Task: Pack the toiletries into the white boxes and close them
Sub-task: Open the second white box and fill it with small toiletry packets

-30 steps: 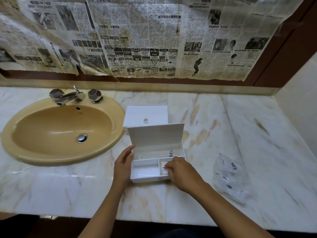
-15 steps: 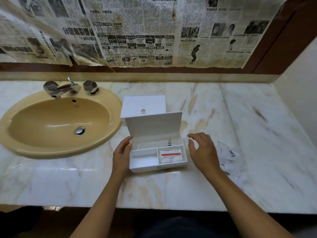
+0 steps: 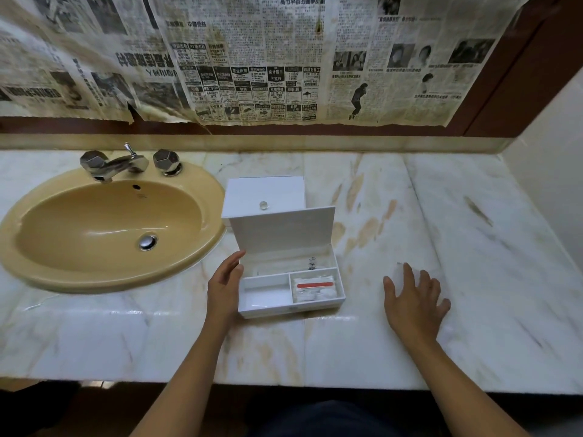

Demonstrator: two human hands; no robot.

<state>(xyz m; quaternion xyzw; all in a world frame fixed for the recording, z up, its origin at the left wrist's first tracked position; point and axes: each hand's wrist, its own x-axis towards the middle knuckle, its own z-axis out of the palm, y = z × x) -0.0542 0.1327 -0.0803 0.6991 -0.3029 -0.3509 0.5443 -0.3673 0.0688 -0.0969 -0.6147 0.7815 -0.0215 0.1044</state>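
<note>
- Open white box point(image 3: 291, 290) on marble counter point(image 3: 473, 247), right of sink point(image 3: 104, 225); lid upright.
- Front-right compartment: clear packet point(image 3: 315, 287), red strip.
- Left hand point(image 3: 224, 280) flat against box's left wall.
- Right hand point(image 3: 415, 299) spread, fingers straight, over clear packets point(image 3: 407, 272), apart from box.

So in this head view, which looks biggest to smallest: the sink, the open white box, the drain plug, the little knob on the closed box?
1. Sink
2. Open white box
3. Drain plug
4. Knob, farther away, but plainly smallest.
</note>
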